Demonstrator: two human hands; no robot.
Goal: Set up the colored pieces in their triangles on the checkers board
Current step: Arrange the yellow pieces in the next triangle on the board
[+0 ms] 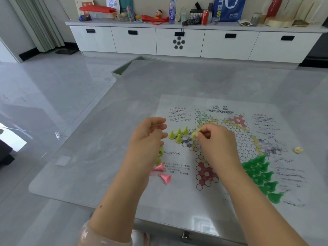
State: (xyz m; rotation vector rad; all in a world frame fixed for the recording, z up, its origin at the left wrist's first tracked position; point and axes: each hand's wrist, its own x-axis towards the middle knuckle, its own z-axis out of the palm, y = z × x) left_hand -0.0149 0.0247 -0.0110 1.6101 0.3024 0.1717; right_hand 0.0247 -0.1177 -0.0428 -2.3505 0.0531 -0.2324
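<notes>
Now right hand [212, 137], yellow piece [195, 133] pinched at fingertips, above board [230, 142]

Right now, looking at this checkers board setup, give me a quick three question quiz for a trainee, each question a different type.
1. True or false: the right hand pinches a yellow-green piece.
2. Which colour already fills a triangle of the board? A) pink B) dark green C) blue
3. Fill in: the pink pieces lie tipped over ____ the printed grid.

Key: 1 true. 2 B, the dark green pieces stand packed at the near right. 3 outside, left of it, near the left hand.
</notes>
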